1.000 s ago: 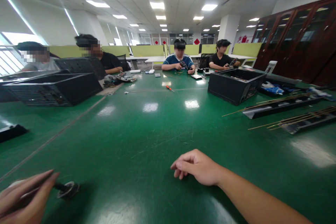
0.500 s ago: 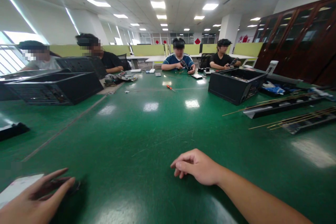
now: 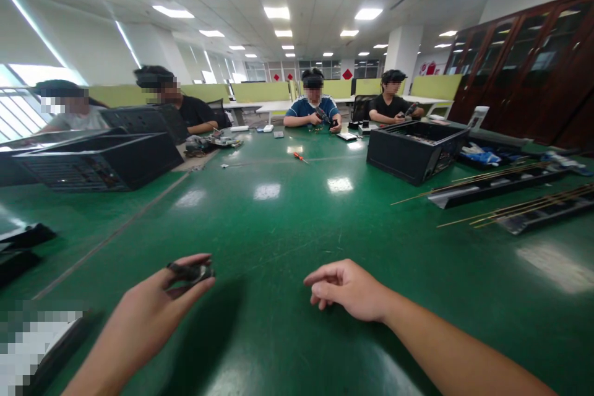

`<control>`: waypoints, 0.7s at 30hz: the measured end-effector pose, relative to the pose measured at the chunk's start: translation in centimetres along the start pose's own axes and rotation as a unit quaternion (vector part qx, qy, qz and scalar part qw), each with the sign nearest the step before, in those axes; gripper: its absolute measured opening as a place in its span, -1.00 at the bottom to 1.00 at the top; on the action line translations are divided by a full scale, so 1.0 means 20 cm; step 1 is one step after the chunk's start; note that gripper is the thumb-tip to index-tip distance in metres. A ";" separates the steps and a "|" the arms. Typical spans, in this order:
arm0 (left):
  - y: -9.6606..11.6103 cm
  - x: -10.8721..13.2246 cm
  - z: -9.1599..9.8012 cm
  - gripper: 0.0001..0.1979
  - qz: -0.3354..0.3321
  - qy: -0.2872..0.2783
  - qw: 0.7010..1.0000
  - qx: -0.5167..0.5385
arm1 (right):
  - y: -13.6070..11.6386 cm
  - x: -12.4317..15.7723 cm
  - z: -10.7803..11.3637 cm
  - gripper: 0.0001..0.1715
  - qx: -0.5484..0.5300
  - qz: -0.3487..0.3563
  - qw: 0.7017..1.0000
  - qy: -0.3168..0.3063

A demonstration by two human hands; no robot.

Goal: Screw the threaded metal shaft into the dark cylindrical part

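Observation:
My left hand (image 3: 155, 300) is raised above the green table (image 3: 273, 223) at the lower left, its shadow falling on the surface beside it. Between thumb and fingers it grips a small black object with a rounded, shiny end (image 3: 203, 272); its kind I cannot make out. At the lower middle, my right hand (image 3: 350, 291) is low over the table or resting on it, fingers loosely bent and thumb a little apart. No object shows in it. A flat white-topped item (image 3: 39, 346), partly pixelated, lies at the lower left corner.
Black computer cases stand at left (image 3: 116, 161) and right (image 3: 413, 148). An orange screwdriver (image 3: 299, 157) lies mid-table. Thin brass-coloured rods (image 3: 487, 180) and metal channels (image 3: 501, 184) lie at right. Several people sit around the table; one across (image 3: 312, 108) holds a power drill.
My left hand has come up and right from the lower left corner, carrying the small black object. The right hand has hardly moved. The camera view has shifted slightly.

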State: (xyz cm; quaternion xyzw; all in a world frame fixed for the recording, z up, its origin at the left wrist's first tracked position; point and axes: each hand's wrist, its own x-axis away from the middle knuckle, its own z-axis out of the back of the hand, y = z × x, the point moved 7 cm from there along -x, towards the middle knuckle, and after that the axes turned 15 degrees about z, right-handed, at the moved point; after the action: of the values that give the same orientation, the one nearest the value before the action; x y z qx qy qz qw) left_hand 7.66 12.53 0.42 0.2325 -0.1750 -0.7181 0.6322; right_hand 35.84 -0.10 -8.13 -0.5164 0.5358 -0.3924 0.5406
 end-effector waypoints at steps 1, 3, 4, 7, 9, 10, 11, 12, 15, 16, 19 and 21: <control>0.13 0.02 -0.07 -0.52 -0.024 -0.041 0.999 0.004 | 0.00 0.00 0.01 -0.59 0.002 0.004 1.000 0.008; 0.37 0.07 -0.22 -0.57 -0.089 -0.090 0.992 0.014 | -0.01 -0.01 0.05 -0.56 0.011 0.018 0.999 0.026; 0.47 0.10 -0.29 -0.60 -0.122 -0.108 0.987 0.018 | -0.01 -0.01 0.07 -0.52 0.020 0.028 0.999 0.038; 0.61 0.15 -0.49 -0.59 -0.163 -0.140 0.976 0.018 | -0.03 -0.02 0.15 -0.36 0.076 0.067 0.992 0.079; 0.62 0.18 -0.57 -0.58 -0.165 -0.145 0.975 0.027 | -0.03 -0.02 0.18 -0.27 0.151 0.087 0.980 0.092; 0.61 0.19 -0.59 -0.60 -0.168 -0.143 0.975 0.035 | -0.04 -0.01 0.19 -0.23 0.194 0.095 0.972 0.091; 0.60 0.20 -0.60 -0.64 -0.176 -0.141 0.973 0.043 | -0.04 -0.01 0.19 -0.20 0.234 0.103 0.963 0.086; 0.60 0.22 -0.60 -0.68 -0.186 -0.139 0.971 0.051 | -0.05 0.00 0.18 -0.18 0.268 0.111 0.954 0.080; 0.57 0.24 -0.59 -0.71 -0.214 -0.143 0.964 0.072 | -0.08 0.01 0.15 -0.21 0.336 0.130 0.931 0.061; 0.57 0.25 -0.58 -0.70 -0.221 -0.146 0.961 0.080 | -0.09 0.01 0.14 -0.26 0.352 0.135 0.925 0.054; 0.56 0.26 -0.59 -0.70 -0.240 -0.153 0.952 0.109 | -0.13 0.02 0.10 -0.43 0.377 0.142 0.914 0.036; 0.57 0.27 -0.60 -0.72 -0.257 -0.160 0.945 0.127 | -0.15 0.02 0.09 -0.53 0.383 0.147 0.912 0.031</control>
State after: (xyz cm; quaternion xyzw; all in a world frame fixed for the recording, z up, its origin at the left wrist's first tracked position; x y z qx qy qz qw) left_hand 23.13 6.04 -3.93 0.2298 -0.2985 -0.8555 0.3553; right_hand 38.08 -0.67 -5.47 -0.1732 0.4304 -0.4996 0.7316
